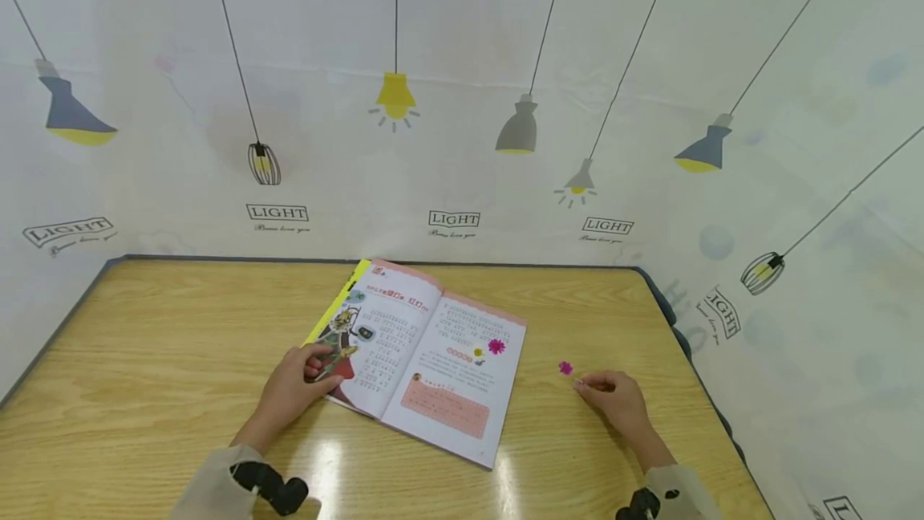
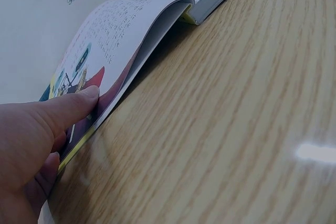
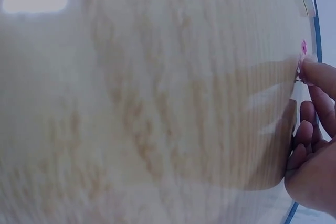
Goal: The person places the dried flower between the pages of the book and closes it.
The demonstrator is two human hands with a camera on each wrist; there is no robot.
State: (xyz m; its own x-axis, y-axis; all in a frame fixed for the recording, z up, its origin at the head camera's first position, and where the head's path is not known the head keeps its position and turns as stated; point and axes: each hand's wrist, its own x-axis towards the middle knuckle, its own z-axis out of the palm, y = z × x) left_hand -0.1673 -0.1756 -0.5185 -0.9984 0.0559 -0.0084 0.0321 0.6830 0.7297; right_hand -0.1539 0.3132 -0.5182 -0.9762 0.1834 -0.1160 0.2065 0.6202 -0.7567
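An open book (image 1: 411,343) lies slanted on the table, printed pages up. My left hand (image 1: 292,383) grips its left edge, thumb (image 2: 79,103) on the illustrated page and the other fingers curled at the edge. On the right page lie a magenta flower (image 1: 496,347) and a smaller yellow flower (image 1: 478,352). To the right of the book, my right hand (image 1: 616,401) pinches a small pale pinkish piece (image 3: 301,70) between thumb and fingertip; I cannot tell its kind. Just beyond those fingertips is another magenta flower (image 1: 565,368).
The wood-grain table (image 1: 180,319) reaches back to a pale wall covering (image 1: 462,22) printed with hanging lamps. Dark edging (image 1: 660,295) runs along the table's right side. Black wrist cameras (image 1: 270,488) sit on both sleeves.
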